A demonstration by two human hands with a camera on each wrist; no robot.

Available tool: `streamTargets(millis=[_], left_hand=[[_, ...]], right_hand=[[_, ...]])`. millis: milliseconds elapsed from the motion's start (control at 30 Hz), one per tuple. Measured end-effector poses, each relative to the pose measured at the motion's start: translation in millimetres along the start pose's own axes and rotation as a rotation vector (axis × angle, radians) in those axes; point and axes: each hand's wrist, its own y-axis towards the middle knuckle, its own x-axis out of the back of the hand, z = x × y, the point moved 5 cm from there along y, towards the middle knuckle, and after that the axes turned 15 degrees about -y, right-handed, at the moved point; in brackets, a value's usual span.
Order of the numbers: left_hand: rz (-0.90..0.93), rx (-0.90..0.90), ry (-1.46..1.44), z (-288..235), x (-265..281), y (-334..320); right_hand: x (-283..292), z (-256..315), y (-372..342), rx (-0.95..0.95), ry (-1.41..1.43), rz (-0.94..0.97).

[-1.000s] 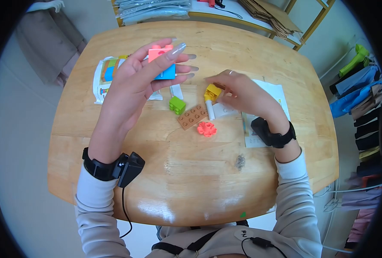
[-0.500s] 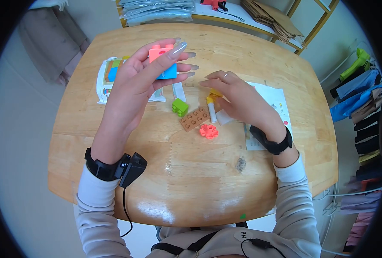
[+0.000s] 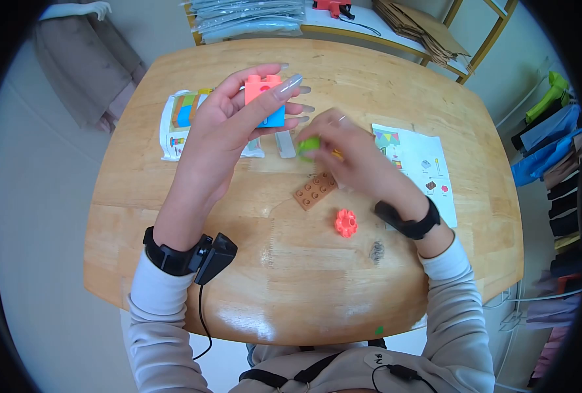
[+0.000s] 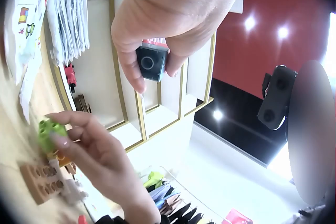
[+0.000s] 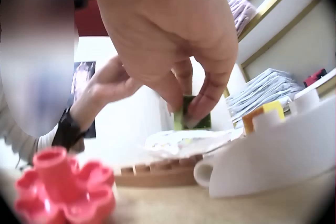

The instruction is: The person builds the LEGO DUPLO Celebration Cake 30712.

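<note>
Above the table, my left hand [image 3: 222,124] grips a stack of a pink toy brick [image 3: 253,90] over a blue brick [image 3: 276,118], thumb across the front. My right hand [image 3: 353,154], blurred in the head view, pinches a green brick [image 4: 48,136] between thumb and fingers. Under that hand lie a yellow brick [image 5: 266,115] and a curved white piece [image 5: 273,153], mostly hidden from above. A brown studded brick [image 3: 314,191] lies just nearer the body, with a coral flower piece [image 3: 346,223] to its right.
A printed instruction sheet [image 3: 438,154] lies on the table's right side. To the left, partly behind my left hand, is a printed plastic packet [image 3: 173,141], with a white strip [image 3: 285,145] near it. A shelf with bagged goods [image 3: 248,16] stands behind the table.
My right hand has moved left from the yellow brick and taken hold of the green brick. The coral flower has shifted right and turned. My left hand keeps its grip on the pink and blue stack.
</note>
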Motion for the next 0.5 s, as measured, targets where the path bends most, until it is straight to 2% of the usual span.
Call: streamTargets(millis=[67,100,133,167,200,267,367,500], left_hand=[[-0.008,-0.004,-0.005,-2.4,-0.6,-0.4],[0.004,-0.010,0.003,-3.3,0.6,-0.3],[0.049,0.056,0.009,0.0,1.7,-0.5],[0.096,0.122,0.014,2.3,-1.0,-1.2],[0.112,0.114,0.017,0.9,-4.9,-2.2],[0.323,0.302,-0.039,9.2,-22.4,-11.3],[0.358,0.396,-0.153,15.9,-40.6,-21.9],[0.363,0.320,-0.340,25.9,-45.5,-24.2]], right_hand=[[17.4,-18.3,2.3,-0.367,0.675,0.021],[31.7,-21.2,1.7,-0.328,0.882,-0.076],[37.8,-26.0,0.7,-0.322,0.876,-0.093],[47.7,-29.1,-0.7,-0.219,1.135,-0.205],[56.5,-33.0,-2.7,-0.106,1.387,-0.316],[62.0,-31.9,-4.7,-0.043,1.403,-0.307],[49.6,-13.1,-2.7,-0.087,1.450,-0.230],[50.7,20.9,-1.0,-0.122,1.343,-0.111]])
